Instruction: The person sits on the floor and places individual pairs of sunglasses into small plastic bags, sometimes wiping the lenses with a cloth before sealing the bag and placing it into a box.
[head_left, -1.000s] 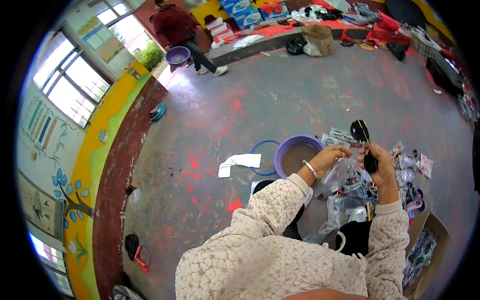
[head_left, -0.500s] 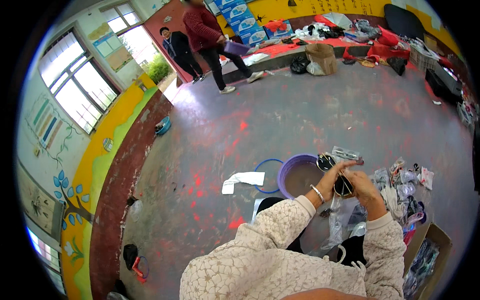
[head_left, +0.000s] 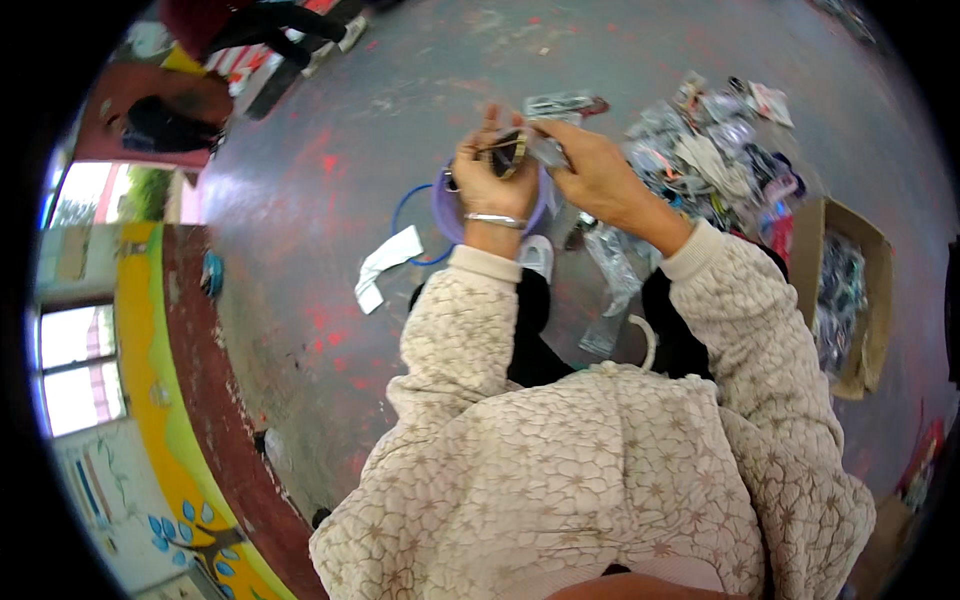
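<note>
A pair of dark sunglasses with thin gold-coloured frames (head_left: 506, 155) rests in my left hand (head_left: 488, 188), above a purple basin (head_left: 541, 205) of murky water. One lens lies across the palm; part of the other shows beyond the wrist. The left fingers curl around the frame, and a silver bangle circles that wrist. My right hand (head_left: 605, 182) is closed at the fingertips on a small greyish, see-through piece (head_left: 547, 151) beside the lens. Whether this is plastic film or cloth I cannot tell. The basin is partly hidden by my left hand and wrist.
Right of the basin lies a heap of small bagged goods (head_left: 725, 150). An open cardboard box (head_left: 875, 300) holds more clear packets. Left are a white cloth (head_left: 388, 265) and a blue hoop (head_left: 398, 215). Clear plastic wrappers (head_left: 612, 265) lie between my knees. Two people stand far left.
My view has tilted down and turned right. The right hand has drawn away from the sunglasses' frame and now pinches a greyish piece; the left still holds the sunglasses.
</note>
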